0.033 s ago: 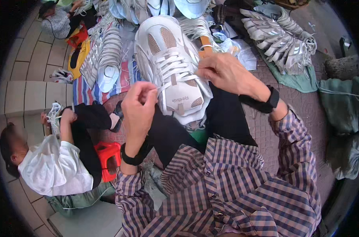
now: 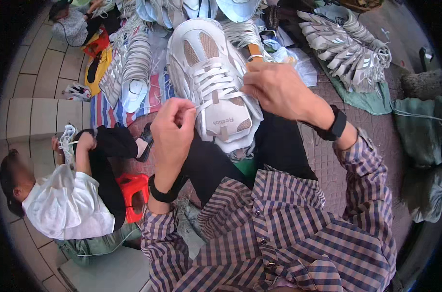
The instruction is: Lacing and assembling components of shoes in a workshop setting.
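1. One white-and-beige shoe (image 2: 183, 68) is sitting at upper centre of the head view, its toe (image 2: 194, 29) pointing up the frame.
2. White laces (image 2: 218, 82) are crossing in several rows: threading is looking mostly done; no bow is showing, so tying is seemingly remaining.
3. At centre left, the left hand (image 2: 174, 127) is apparently pinching one lace; right of centre, the right hand (image 2: 277, 88) is curling its fingers, and I cannot tell whether they're grasping anything.
4. The pale tongue (image 2: 226, 118) is showing beige corners.

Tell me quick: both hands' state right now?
Left hand: pinched closed by the white sneaker; hold on shoelace unclear.
Right hand: curled closed at its other side; hold unclear.
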A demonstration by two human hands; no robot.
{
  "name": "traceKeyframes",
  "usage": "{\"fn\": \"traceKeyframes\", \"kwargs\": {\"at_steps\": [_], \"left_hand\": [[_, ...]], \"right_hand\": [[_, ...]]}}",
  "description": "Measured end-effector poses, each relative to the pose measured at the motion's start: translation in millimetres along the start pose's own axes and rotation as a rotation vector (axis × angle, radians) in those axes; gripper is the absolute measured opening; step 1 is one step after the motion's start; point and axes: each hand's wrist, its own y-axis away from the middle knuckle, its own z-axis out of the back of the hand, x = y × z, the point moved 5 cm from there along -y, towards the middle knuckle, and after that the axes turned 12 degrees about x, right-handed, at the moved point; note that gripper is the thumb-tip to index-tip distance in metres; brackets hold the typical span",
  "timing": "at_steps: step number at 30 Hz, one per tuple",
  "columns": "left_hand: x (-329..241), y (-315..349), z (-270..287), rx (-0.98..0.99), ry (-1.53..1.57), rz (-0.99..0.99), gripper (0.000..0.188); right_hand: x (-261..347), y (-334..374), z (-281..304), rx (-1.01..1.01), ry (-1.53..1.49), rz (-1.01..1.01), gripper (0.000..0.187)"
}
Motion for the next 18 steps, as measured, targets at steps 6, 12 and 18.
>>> {"fn": "traceKeyframes", "kwargs": {"at_steps": [6, 12, 18], "left_hand": [[-28, -2, -5, 0.061, -0.56, -0.386, 0.011], [-7, -26, -4, 0.207, -0.309, -0.087, 0.006], [-24, -9, -11, 0.011, -0.655, -0.367, 0.008]], "right_hand": [[-11, -6, -17, -0.013, 0.021, 0.116, 0.017], [-34, -7, -29, 0.119, -0.488, -0.201, 0.024], [-1, 16, -19, -0.342, -0.221, -0.302, 0.016]]}}
